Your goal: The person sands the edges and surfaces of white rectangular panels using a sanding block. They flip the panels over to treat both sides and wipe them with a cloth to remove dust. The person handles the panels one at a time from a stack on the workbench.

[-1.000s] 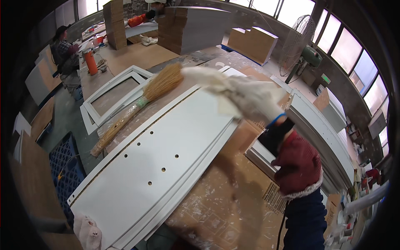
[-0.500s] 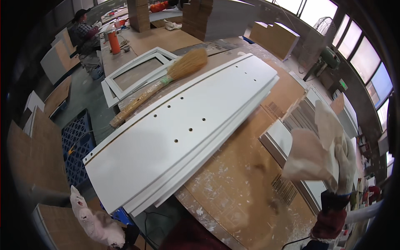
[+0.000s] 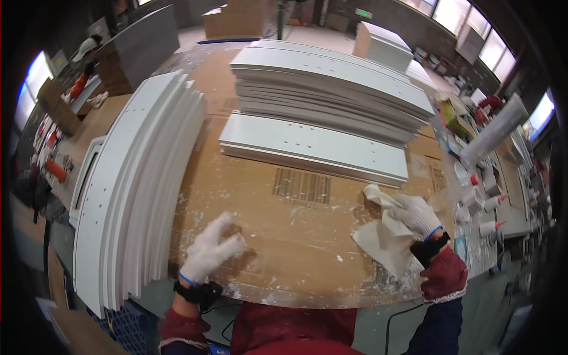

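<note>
My left hand (image 3: 214,247), in a white knitted glove, is over the near left part of the cardboard-covered table (image 3: 296,236). Its fingers are spread and hold nothing. On the right, my right hand (image 3: 417,218), also gloved, grips a crumpled beige cloth (image 3: 387,245) that hangs down against the table's surface. Beyond the hands lies a short stack of narrow white panels (image 3: 313,145) with small drilled holes. A taller stack of white panels (image 3: 331,74) stands behind it. Left of my left hand is another stack of long white panels (image 3: 115,177).
Glue bottles (image 3: 494,203) and a clear plastic roll (image 3: 494,130) sit on the right. A white frame (image 3: 89,171) lies beyond the left stack. Farther off are an orange cylinder (image 3: 56,170), a large grey-faced stack (image 3: 139,44) and a person (image 3: 89,47).
My view has swung right, toward the table's middle. The right hand has brought the cloth down to the table. My left hand has come over the table; the broom is out of view.
</note>
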Motion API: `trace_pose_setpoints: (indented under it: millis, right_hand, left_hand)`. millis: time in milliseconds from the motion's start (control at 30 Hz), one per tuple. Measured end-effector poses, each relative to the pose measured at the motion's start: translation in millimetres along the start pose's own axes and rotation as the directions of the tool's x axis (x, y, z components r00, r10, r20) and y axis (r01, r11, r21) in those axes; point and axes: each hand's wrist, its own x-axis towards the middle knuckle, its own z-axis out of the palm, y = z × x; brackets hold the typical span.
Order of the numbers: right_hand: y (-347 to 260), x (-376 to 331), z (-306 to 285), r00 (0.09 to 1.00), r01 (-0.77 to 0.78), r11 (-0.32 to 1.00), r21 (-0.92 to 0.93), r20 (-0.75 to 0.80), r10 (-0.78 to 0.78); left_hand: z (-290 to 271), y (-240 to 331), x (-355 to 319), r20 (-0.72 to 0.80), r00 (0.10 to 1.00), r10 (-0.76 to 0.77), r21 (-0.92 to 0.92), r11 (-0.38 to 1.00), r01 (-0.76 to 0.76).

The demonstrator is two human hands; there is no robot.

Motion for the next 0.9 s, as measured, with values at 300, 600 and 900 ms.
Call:
trace_pose_setpoints:
  millis: [300, 600, 900]
  right_hand:
    - [116, 77, -12, 0.964, -0.126, 0.975, 0.181, -0.21, 0.164]
    - [118, 126, 27, 0.956, -0.046, 0.664, 0.746, -0.16, 0.247]
    - [166, 130, 30, 0.98, 0.126, 0.601, 0.789, -0.194, 0.049]
  left_hand:
    - [-14, -21, 231, -0.346, 0.935, 0.078, 0.142, 0.989, -0.03]
    - [-11, -18, 283, -0.332, 0.943, 0.013, 0.369, 0.922, 0.117]
    - [-6, -2, 168, -0.251, 0.961, -0.117, 0.162, 0.974, 0.161]
